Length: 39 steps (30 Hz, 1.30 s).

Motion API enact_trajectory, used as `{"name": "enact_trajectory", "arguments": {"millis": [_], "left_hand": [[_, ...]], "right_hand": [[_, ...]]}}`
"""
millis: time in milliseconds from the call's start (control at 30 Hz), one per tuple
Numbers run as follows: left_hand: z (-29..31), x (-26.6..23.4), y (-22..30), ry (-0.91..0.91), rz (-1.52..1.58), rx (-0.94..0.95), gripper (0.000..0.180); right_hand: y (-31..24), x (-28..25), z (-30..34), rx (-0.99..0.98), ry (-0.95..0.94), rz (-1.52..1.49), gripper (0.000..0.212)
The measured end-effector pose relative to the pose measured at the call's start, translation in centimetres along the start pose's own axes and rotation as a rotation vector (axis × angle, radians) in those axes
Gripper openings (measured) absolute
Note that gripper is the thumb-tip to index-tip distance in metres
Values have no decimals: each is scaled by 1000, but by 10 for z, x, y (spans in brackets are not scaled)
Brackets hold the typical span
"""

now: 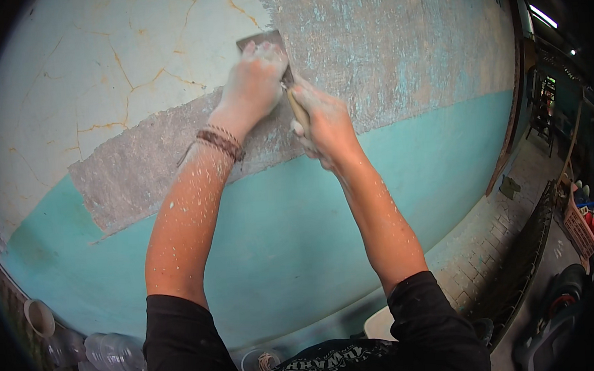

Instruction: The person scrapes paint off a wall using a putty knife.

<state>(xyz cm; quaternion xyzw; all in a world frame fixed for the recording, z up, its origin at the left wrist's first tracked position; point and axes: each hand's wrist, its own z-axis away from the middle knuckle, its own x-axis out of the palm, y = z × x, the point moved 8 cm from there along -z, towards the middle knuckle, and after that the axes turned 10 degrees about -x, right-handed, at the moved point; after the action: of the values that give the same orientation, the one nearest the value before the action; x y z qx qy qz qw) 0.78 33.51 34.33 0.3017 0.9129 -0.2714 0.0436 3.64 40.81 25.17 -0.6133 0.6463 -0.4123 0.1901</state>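
My right hand [323, 113] is wrapped round the pale handle of a paint scraper [298, 109]. At the blade, my left hand [251, 84] is closed with its fingertips pressed on the metal, and its thumb is hidden. The scraper's wide blade lies against the wall [150, 79], where a bare grey patch [397, 52] meets cracked, pale paint. Whitish dust coats both hands, and white flecks dot my forearms. A braided bracelet [221, 142] is round my left wrist.
Turquoise paint [294, 253] covers the lower wall. Clear plastic bottles [111, 353] and a pale round container [39, 318] sit at lower left. At right are a paved floor [473, 270] and an orange crate [577, 228]. A clear tub [259, 363] stands below me.
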Motion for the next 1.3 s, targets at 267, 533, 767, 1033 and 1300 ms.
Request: {"name": "enact_trajectory", "arguments": {"millis": [267, 533, 767, 1033, 1300], "left_hand": [[-17, 14, -21, -136, -8, -90, 37], [-48, 5, -45, 5, 7, -110, 28], [33, 27, -3, -211, -27, 21, 45], [-17, 12, -23, -293, -2, -120, 43], [-10, 1, -14, -92, 44, 12, 34]], "right_hand": [[-10, -3, -7, 9, 40, 70, 43], [-34, 10, -43, -111, -15, -12, 41], [29, 5, 14, -120, 21, 37, 51], [-6, 14, -14, -179, -12, -84, 48], [15, 13, -11, -91, 10, -109, 46]]}}
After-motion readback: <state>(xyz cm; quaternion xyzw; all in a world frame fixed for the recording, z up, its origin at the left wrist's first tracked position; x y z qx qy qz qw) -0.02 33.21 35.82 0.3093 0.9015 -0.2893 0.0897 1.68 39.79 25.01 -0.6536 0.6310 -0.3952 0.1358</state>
